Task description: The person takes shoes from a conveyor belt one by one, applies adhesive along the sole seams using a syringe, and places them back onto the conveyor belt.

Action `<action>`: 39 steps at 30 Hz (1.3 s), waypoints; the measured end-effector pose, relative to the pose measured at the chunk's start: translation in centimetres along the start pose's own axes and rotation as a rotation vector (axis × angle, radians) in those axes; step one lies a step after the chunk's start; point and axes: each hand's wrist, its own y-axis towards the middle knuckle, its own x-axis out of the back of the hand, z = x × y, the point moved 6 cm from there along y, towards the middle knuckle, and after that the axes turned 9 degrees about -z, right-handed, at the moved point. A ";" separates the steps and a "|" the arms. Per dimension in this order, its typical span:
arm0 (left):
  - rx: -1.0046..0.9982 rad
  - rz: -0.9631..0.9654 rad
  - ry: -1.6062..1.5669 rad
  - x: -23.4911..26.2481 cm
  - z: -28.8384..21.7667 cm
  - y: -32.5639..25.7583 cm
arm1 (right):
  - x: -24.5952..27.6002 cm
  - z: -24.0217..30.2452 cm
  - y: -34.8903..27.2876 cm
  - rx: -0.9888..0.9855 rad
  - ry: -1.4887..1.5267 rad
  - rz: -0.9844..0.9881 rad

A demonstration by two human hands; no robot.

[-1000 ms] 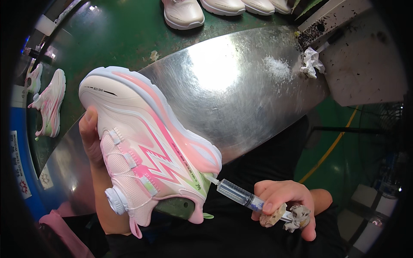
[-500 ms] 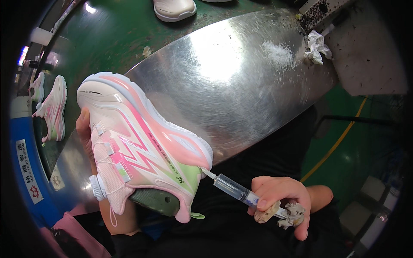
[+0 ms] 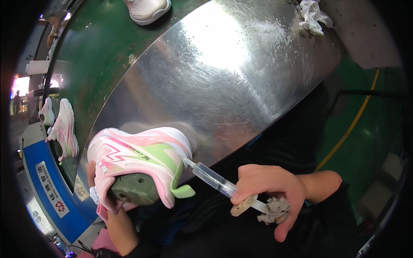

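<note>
A pink, white and light green sneaker (image 3: 133, 148) with a dark green shoe last (image 3: 135, 189) inside is held up at the left by my left hand (image 3: 91, 173). That hand wraps around the sneaker's far left side, and most of its fingers are hidden behind it. My right hand (image 3: 271, 182) grips a clear syringe (image 3: 213, 178), thumb side along the barrel's end. Crumpled tape-like wads cover the syringe's finger flange and its plunger end. The nozzle tip touches, or almost touches, the sole edge near the heel; I cannot tell which.
Beneath the sneaker lies a scratched metal plate (image 3: 180, 94) with white residue at its far end. A crumpled white tissue (image 3: 315, 17) sits there. Beyond runs a green belt (image 3: 92, 64) carrying a pale shoe (image 3: 147, 9) and, at left, pink sneakers (image 3: 64, 129). A blue machine panel (image 3: 53, 182) borders the left.
The sneaker has tilted and turned, showing more of its heel and opening, and sits lower. The syringe has followed along the sole edge toward the left. The whole view has shifted.
</note>
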 end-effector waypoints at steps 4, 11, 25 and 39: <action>-0.148 0.198 0.147 -0.7 -0.5 -1.4 | -0.2 -0.3 0.5 0.041 -0.070 -0.010; 0.740 -0.148 -0.339 0.3 0.2 -6.6 | -1.0 -1.0 0.4 0.014 -0.103 0.039; 1.065 -0.418 -0.591 -5.0 -6.7 -10.8 | -2.2 -0.2 0.0 0.011 -0.166 0.010; 1.377 0.075 -1.435 -13.2 -8.3 -14.1 | -5.0 3.1 0.8 0.014 -0.295 0.080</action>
